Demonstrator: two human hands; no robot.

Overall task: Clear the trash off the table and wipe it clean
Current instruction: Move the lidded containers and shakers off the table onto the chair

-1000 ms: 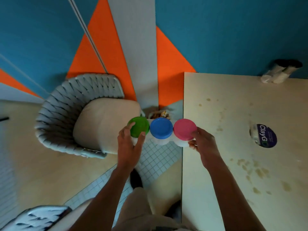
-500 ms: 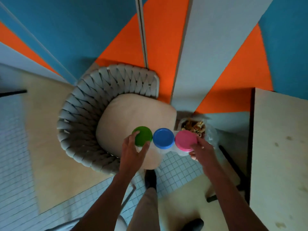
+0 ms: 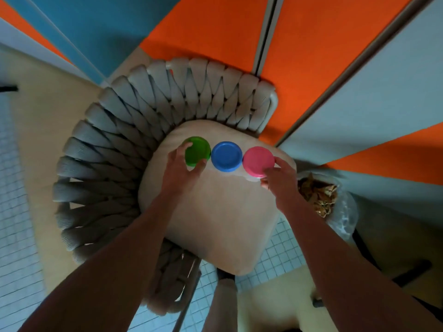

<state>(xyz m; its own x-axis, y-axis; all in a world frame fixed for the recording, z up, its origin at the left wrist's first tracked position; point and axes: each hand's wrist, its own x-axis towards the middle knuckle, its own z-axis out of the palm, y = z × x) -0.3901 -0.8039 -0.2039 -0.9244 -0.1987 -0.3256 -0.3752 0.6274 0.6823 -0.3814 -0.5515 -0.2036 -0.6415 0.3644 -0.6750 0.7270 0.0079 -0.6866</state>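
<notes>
Three small tubs sit in a row, touching, over the beige seat cushion (image 3: pixel 223 212) of a woven chair: a green-lidded tub (image 3: pixel 197 150), a blue-lidded tub (image 3: pixel 227 156) and a pink-lidded tub (image 3: pixel 258 161). My left hand (image 3: pixel 182 168) grips the green-lidded tub at the row's left end. My right hand (image 3: pixel 279 180) grips the pink-lidded tub at the right end. The blue one is squeezed between them. I cannot tell whether the tubs rest on the cushion or hang just above it. The table is out of view.
The grey woven chair (image 3: pixel 115 149) curves round the cushion on the left and far side. A clear bag of brownish scraps (image 3: pixel 318 195) stands on the floor to the right of the chair. Orange, blue and grey wall panels rise behind.
My view and both hands have swung left, away from the table. The row of three tubs has travelled from beside the table's edge to over the chair cushion, and both grips are unchanged.
</notes>
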